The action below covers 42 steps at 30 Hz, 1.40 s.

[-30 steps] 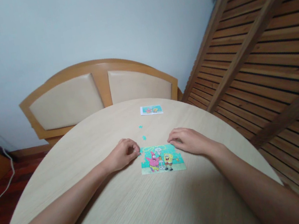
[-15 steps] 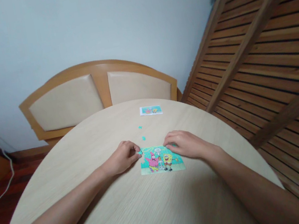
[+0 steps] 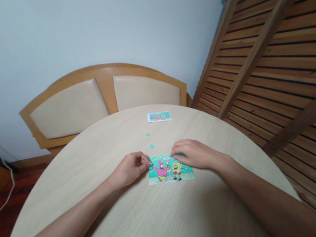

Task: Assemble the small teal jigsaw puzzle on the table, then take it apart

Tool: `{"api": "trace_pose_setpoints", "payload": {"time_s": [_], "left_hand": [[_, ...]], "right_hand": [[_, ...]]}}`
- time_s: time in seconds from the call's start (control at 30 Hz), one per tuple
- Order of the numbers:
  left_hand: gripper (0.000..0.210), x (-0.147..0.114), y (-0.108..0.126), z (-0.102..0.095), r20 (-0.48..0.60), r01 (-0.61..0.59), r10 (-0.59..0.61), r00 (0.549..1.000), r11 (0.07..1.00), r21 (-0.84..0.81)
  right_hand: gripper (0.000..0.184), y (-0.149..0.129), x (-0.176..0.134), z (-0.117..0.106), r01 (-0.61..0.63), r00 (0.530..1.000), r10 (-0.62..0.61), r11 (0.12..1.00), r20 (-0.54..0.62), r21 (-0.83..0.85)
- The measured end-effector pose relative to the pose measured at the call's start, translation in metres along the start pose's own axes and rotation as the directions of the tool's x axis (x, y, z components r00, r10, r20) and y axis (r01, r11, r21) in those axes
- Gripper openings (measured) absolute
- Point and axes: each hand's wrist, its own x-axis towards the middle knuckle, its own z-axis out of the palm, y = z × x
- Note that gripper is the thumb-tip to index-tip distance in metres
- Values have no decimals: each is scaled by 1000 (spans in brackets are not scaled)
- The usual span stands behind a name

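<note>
A jigsaw puzzle (image 3: pixel 169 173) with cartoon figures on a turquoise ground lies flat on the table. At its upper left edge, my left hand (image 3: pixel 130 169) is closed in a pinch on a small turquoise puzzle piece (image 3: pixel 150 163), partly hidden by the fingertips. My right hand (image 3: pixel 194 153) rests over the upper right corner with fingers stretched out, touching the puzzle and covering that part. Two loose turquoise pieces lie beyond the puzzle: one nearer (image 3: pixel 151 146) and one farther (image 3: pixel 148 134).
A small picture card (image 3: pixel 159 116) with the same cartoon scene lies near the far edge of the round wooden table (image 3: pixel 128 228). Behind it stands a padded chair back (image 3: pixel 104 87) against the wall. A slatted wooden panel (image 3: pixel 279 45) leans at the right.
My left hand has shifted slightly down, bringing the puzzle piece from just outside the upper left corner onto the left edge. My right hand has slid slightly left.
</note>
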Motion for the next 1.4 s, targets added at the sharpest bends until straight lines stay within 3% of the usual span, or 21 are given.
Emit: {"api": "trace_pose_setpoints", "payload": {"time_s": [0.23, 0.37, 0.83, 1.4], "left_hand": [[26, -2, -3, 5, 38, -43, 46, 998, 996, -74], [26, -4, -2, 4, 64, -38, 38, 997, 999, -1], [14, -5, 6, 3, -18, -112, 128, 992, 921, 372], [20, -4, 7, -2, 52, -129, 118, 992, 933, 335]], "right_hand": [[16, -4, -1, 1, 24, 999, -24, 1000, 24, 9], [18, -8, -1, 1, 21, 1000, -21, 999, 23, 26], [20, -10, -2, 1, -23, 999, 22, 999, 32, 42], [14, -12, 2, 10, -66, 997, 67, 997, -26, 35]]}}
